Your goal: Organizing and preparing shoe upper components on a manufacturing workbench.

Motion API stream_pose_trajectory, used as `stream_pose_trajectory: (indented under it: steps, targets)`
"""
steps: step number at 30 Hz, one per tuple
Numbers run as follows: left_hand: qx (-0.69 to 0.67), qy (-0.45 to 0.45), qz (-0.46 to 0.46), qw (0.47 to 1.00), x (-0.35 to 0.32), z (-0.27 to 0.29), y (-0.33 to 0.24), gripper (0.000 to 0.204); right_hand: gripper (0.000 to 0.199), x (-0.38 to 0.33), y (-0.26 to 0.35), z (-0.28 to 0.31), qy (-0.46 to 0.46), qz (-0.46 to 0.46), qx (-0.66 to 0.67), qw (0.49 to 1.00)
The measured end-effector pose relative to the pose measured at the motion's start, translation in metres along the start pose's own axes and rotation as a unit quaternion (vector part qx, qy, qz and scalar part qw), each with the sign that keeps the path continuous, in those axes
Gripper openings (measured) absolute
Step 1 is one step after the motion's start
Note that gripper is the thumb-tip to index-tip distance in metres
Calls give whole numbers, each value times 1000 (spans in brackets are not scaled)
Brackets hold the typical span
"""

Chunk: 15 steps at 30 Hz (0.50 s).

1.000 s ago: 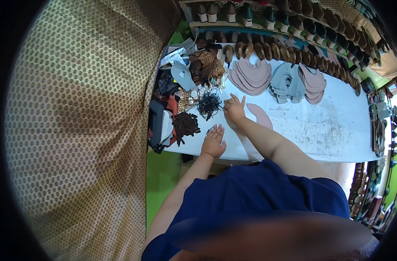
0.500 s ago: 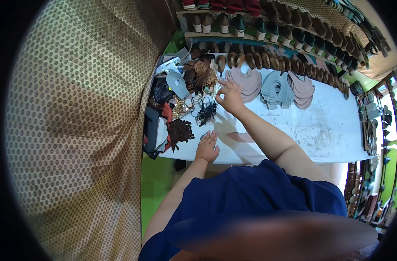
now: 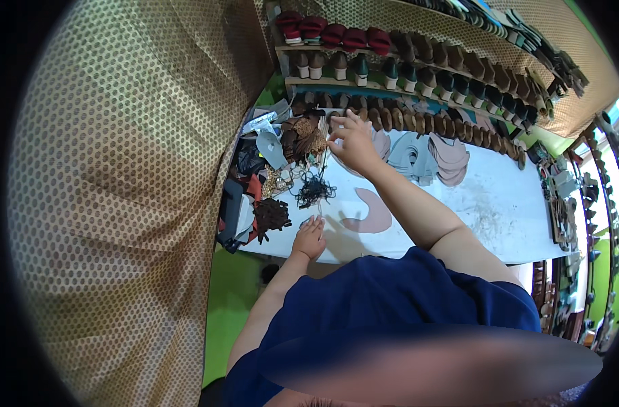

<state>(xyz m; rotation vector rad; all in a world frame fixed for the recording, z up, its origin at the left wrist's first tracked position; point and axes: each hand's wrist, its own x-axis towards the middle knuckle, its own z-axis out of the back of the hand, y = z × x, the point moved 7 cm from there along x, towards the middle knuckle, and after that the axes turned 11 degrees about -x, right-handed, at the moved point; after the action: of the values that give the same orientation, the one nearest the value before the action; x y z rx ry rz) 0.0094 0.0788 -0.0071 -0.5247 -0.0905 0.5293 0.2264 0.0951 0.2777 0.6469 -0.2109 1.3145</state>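
Meanwhile right hand (image 3: pixel 350 144) stretches far forward; left hand (image 3: pixel 311 239) rests on the table (image 3: pixel 499 203).

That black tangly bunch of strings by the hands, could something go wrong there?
Maybe. The right hand reaches over the black tangle of cords toward the far pieces, so the forearm might snag and drag it. The left hand rests near the table edge beside a dark brown bundle, which could get nudged off. The pink curved cut-out lies loose and might shift.
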Motion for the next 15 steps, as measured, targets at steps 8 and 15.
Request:
stream_pose_trajectory:
  steps: [8,15]
  targets:
    - [-25,-149,73,986,39,31,-38,71,14,-11,-32,21,12,7,35,999]
    - [-27,-219,162,962,94,102,-67,47,14,-40,-22,40,45,58,59,996]
